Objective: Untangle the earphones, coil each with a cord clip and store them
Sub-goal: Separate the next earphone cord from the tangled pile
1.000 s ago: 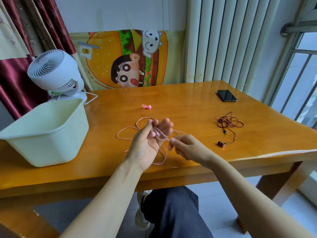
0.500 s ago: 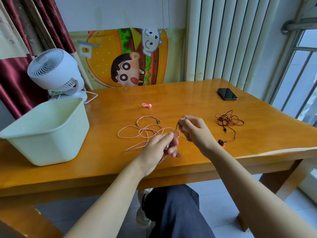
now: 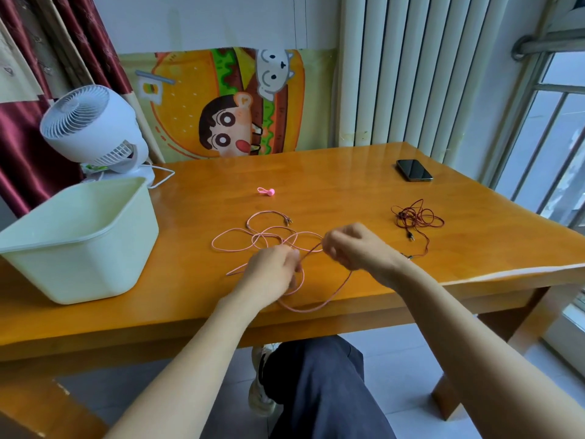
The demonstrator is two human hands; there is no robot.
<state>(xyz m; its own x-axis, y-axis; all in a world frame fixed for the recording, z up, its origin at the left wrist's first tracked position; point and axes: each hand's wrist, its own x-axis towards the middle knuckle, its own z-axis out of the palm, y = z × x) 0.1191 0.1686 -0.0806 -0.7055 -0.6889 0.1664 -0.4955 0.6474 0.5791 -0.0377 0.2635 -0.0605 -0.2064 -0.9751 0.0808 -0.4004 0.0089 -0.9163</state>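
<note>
Both hands work the pink earphones (image 3: 269, 233) above the near middle of the table (image 3: 474, 248). The left hand (image 3: 269, 275), fingers curled, pinches the cord at its fingertips, and the right hand (image 3: 356, 248) pinches the same cord just beside it, a short stretch running straight between the two grips. Beyond the hands the cord lies in loose overlapping loops on the wood; one long loop sags back to the near edge. The dark red earphones (image 3: 415, 218) lie bunched to the right, the pink cord clip (image 3: 267, 192) farther back, the pale bin (image 3: 79, 245) at left
</note>
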